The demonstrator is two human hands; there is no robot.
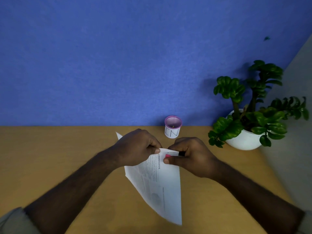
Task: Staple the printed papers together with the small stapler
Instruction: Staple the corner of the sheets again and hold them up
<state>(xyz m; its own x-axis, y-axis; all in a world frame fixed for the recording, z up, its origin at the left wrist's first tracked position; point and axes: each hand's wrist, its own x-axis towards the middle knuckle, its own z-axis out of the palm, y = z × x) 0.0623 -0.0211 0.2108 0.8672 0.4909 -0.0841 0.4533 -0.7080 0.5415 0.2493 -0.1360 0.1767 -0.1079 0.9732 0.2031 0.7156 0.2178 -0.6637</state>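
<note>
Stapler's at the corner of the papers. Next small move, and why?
Probably squeeze the stapler shut with the right hand. It already sits on the top corner of the papers, and the left hand pinches that corner, holding the sheets up off the desk. No staple is visible yet.

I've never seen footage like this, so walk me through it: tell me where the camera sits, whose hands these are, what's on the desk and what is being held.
There is no machine here. The one picture comes from a wide-angle camera worn on a person's head, looking forward and down, so both bare arms reach in from the bottom.

The left hand pinches the printed papers near their top corner and holds them up off the wooden desk. The right hand is closed around the small stapler, of which a pink tip and a black end show, set at that same corner.

Further back stand a small pink-rimmed cup labelled "IN" and a potted plant in a white bowl, both against a blue wall.
</note>
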